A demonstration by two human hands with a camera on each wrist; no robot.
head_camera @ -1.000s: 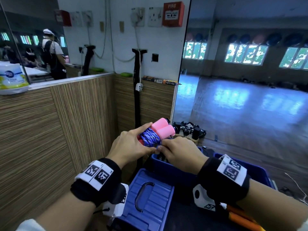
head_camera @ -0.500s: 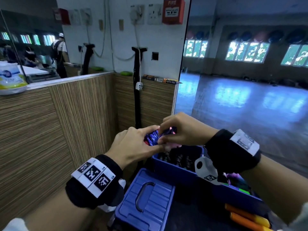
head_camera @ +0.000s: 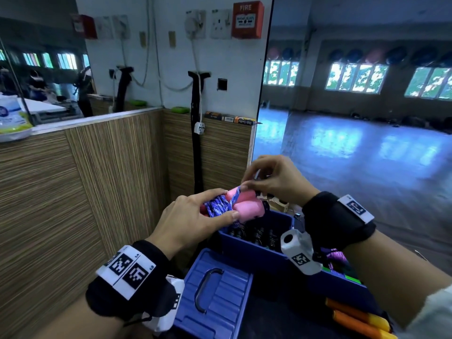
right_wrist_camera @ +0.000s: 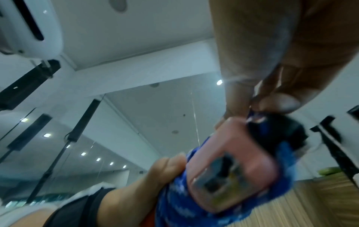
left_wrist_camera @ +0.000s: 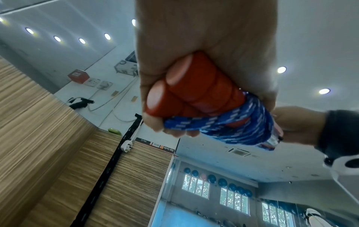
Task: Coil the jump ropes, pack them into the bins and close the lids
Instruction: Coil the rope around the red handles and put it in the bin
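Coiled jump rope (head_camera: 228, 206) held above the open blue bin (head_camera: 256, 250), both hands on it.

The left hand (head_camera: 193, 221) clamps fingers and thumb round the pink handles and blue-white cord; the right hand (head_camera: 276, 179) pinches a cord end at the top — its wrist view is blurred, so the handle ends are hard to read. The bin's contents are dark and unclear, partly hidden by the right wrist. The blue lid (head_camera: 215, 297) lies beside the bin, off — wood-panelled walls (head_camera: 110, 192) and a mirrored hall beyond.

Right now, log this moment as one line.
left hand grips pink-handled blue braided jump rope | right hand pinches rope end | open blue plastic bin below
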